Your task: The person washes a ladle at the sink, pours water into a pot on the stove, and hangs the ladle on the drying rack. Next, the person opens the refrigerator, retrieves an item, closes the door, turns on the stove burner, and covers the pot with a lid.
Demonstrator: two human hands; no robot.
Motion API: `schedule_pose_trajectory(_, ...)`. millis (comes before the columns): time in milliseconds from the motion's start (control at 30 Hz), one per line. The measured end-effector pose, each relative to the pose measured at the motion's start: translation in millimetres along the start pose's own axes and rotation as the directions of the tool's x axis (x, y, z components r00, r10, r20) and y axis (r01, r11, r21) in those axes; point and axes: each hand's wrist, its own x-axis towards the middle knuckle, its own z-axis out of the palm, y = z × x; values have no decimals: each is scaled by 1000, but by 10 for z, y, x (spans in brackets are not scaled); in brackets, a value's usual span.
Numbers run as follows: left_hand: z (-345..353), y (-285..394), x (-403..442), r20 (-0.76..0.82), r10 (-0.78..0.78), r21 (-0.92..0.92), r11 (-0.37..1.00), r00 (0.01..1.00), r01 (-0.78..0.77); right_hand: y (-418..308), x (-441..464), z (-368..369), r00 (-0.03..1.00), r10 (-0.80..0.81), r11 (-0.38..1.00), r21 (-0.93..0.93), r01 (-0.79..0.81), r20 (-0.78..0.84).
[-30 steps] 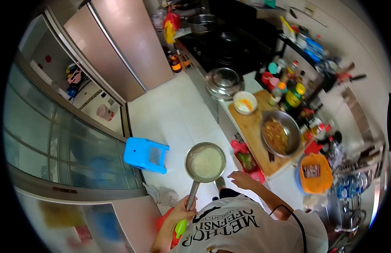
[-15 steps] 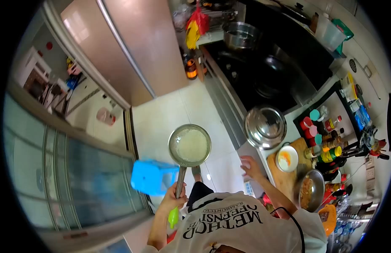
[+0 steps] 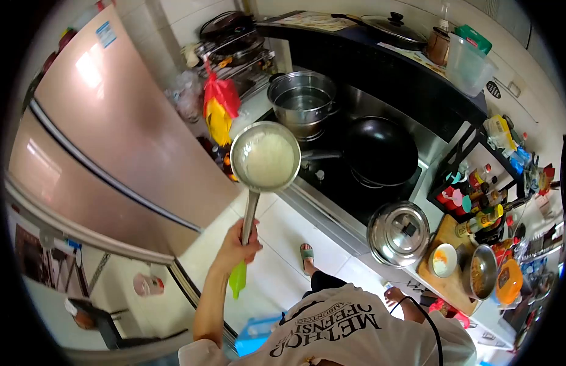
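1. Refrigerator (image 3: 118, 128): pink-toned, tall, at my left, doors closed.
2. Stove (image 3: 350, 208): black-topped, ahead of me, bearing two vessels.
3. Wok (image 3: 380, 152): upright on the stove, dark inner surface exposed, handle pointing left.
4. Cutting board (image 3: 449, 232): on the counter at my right, two bowls standing on it or at its edge.
5. Pot (image 3: 298, 114): steel, upright at the stove's far left. Its interior shows grey and glossy; water or glass, I cannot tell.
6. Lid (image 3: 397, 238): shiny steel, dark knob up, between stove and board. Whether it covers a vessel, I cannot tell.
7. Steel bowl (image 3: 490, 269): at the board's right edge, holding brown food.
8. Saucepan (image 3: 240, 158): raised in front of the stove, roughly level, a pale layer in its bottom; powder or liquid, I cannot tell. In view its rim meets the tip of the wok's handle; contact cannot be judged.
9. White bowl (image 3: 452, 262): on the board, orange and whitish matter inside.
10. My left hand (image 3: 237, 247): fingers wrapped firmly around the saucepan's handle, above its green end (image 3: 237, 279).
11. My right hand (image 3: 394, 297): lowered near the counter, fingers loosely bent, nothing seen in them.
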Motion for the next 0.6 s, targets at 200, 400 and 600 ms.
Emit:
schedule_pose_trajectory(200, -400, 896, 1709, 103, 39, 102, 994, 994, -50, -561, 694, 336, 987, -19, 1000, 4, 18, 162)
schedule_pose_trajectory(400, -638, 1315, 3315, 183, -137, 191, 976, 973, 102, -1428, 1518, 691, 909, -407, 903, 192, 384, 93)
schedule_pose_trajectory(600, -929, 1221, 4656, 286, -223, 473, 879, 932, 65, -2191, 838, 578, 990, 47, 700, 711, 62, -132)
